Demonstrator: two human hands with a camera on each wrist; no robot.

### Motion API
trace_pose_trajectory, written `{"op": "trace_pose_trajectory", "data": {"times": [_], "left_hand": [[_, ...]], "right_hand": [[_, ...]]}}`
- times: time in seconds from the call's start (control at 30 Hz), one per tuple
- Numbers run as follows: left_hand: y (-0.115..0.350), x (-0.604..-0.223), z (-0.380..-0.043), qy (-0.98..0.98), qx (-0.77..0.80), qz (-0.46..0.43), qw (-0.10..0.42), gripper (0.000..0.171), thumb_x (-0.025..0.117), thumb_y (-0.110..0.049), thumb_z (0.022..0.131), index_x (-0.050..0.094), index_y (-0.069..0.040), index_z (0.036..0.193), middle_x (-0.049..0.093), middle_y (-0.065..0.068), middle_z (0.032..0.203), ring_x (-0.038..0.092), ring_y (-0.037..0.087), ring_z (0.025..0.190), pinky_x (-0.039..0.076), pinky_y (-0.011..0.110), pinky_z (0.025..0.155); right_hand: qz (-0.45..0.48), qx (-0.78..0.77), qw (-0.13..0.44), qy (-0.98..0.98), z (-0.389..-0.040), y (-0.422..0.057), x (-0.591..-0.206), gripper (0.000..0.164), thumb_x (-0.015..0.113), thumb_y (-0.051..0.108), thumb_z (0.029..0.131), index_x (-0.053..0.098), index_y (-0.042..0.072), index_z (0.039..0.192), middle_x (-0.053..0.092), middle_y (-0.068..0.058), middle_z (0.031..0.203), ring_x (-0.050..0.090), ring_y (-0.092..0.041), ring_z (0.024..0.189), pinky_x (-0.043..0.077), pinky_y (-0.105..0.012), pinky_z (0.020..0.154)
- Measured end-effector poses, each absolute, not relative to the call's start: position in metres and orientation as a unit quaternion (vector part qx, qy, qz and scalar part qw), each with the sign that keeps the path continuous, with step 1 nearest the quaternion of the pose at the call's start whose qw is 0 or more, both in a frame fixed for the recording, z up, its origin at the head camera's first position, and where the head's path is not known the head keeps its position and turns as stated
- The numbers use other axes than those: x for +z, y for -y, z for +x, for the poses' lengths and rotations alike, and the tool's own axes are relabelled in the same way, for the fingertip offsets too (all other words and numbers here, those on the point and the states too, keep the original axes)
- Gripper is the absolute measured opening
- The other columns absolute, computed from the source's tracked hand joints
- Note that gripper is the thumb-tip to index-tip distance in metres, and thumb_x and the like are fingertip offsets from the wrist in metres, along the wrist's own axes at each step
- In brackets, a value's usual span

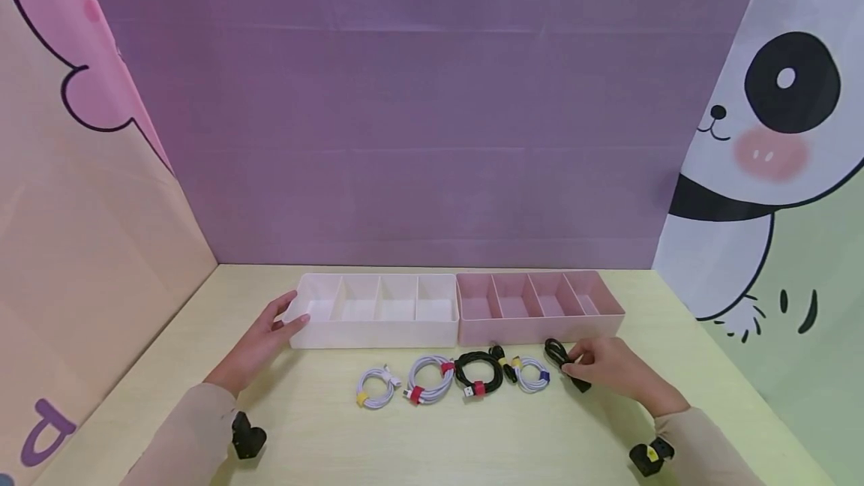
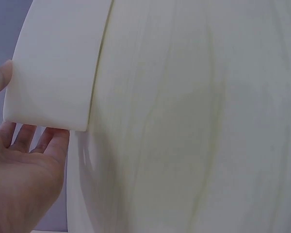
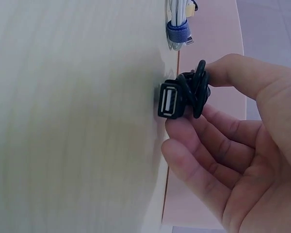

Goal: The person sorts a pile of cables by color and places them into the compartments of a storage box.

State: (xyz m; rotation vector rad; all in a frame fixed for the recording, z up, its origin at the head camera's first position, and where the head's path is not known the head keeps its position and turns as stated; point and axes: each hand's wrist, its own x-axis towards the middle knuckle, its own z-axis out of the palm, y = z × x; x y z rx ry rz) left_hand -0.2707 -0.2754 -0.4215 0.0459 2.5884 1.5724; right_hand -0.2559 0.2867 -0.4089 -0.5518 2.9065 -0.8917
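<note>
My left hand point(image 1: 263, 340) holds the left end of a white divided organizer box point(image 1: 378, 334). In the left wrist view the thumb is at its rim and the fingers point(image 2: 53, 145) rest against its end wall, tips partly hidden. My right hand point(image 1: 617, 372) pinches a folded black USB cable point(image 1: 555, 352) in front of the pink organizer box point(image 1: 540, 331). The right wrist view shows the cable's USB socket point(image 3: 169, 101) facing the camera, just above or at the tabletop; I cannot tell whether it touches.
Several coiled cables lie before the boxes: a white one with a yellow tie point(image 1: 375, 400), a white one with red ties point(image 1: 432, 396), a black one with a red tie point(image 1: 496, 377), a small black one point(image 1: 498, 352) and a white one with a blue tie point(image 1: 533, 385). A purple backdrop point(image 1: 432, 133) stands behind.
</note>
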Motion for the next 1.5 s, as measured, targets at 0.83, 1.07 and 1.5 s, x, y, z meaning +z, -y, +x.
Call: {"op": "trace_pose_trajectory", "data": {"times": [0.83, 1.07, 1.5], "left_hand": [[0.275, -0.420, -0.271, -0.853, 0.519, 0.011, 0.056, 0.095, 0.056, -0.058, 0.097, 0.001, -0.018, 0.163, 0.002, 0.021, 0.165, 0.013, 0.051, 0.146, 0.018, 0.068, 0.113], [0.274, -0.420, -0.271, -0.851, 0.522, 0.014, 0.055, 0.096, 0.057, -0.059, 0.096, 0.001, -0.018, 0.163, 0.001, 0.021, 0.165, 0.012, 0.051, 0.146, 0.017, 0.067, 0.114], [0.277, -0.426, -0.271, -0.844, 0.533, 0.013, 0.058, 0.095, 0.058, -0.055, 0.097, 0.000, -0.019, 0.163, -0.001, 0.021, 0.165, 0.011, 0.051, 0.146, 0.017, 0.068, 0.113]], "right_hand": [[-0.212, -0.268, -0.002, -0.940, -0.259, -0.289, -0.398, 0.013, 0.076, 0.023, 0.089, 0.071, 0.012, 0.091, 0.064, 0.011, 0.072, 0.057, -0.006, 0.065, 0.048, -0.026, 0.060], [-0.218, -0.271, -0.013, -0.938, -0.261, -0.290, -0.393, 0.009, 0.075, 0.022, 0.089, 0.071, 0.014, 0.090, 0.064, 0.013, 0.070, 0.057, -0.004, 0.064, 0.048, -0.026, 0.059], [-0.217, -0.288, -0.026, -0.932, -0.259, -0.287, -0.382, 0.009, 0.076, 0.020, 0.091, 0.073, 0.013, 0.093, 0.064, 0.010, 0.072, 0.058, -0.006, 0.064, 0.049, -0.025, 0.058]]}}
